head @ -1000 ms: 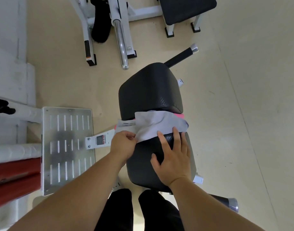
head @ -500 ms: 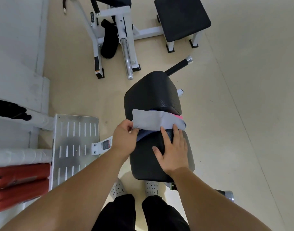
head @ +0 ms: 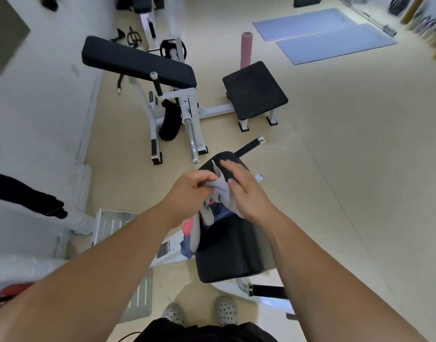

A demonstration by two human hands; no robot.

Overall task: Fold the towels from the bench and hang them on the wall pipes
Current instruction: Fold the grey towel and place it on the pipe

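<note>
My left hand [head: 191,187] pinches the top of the grey towel [head: 223,193] just above the bench [head: 231,250], and my right hand [head: 246,193] rests flat, fingers straight, against its right face. The towel hangs lengthwise between them, with the white pipe [head: 82,222] off to my left.

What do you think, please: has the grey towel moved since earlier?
Yes: the grey towel lay flat across the black bench pad; now the left hand holds it lifted above.

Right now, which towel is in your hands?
The grey towel, pinched by the left hand; the pink towel and blue towel lie on the bench.
</note>
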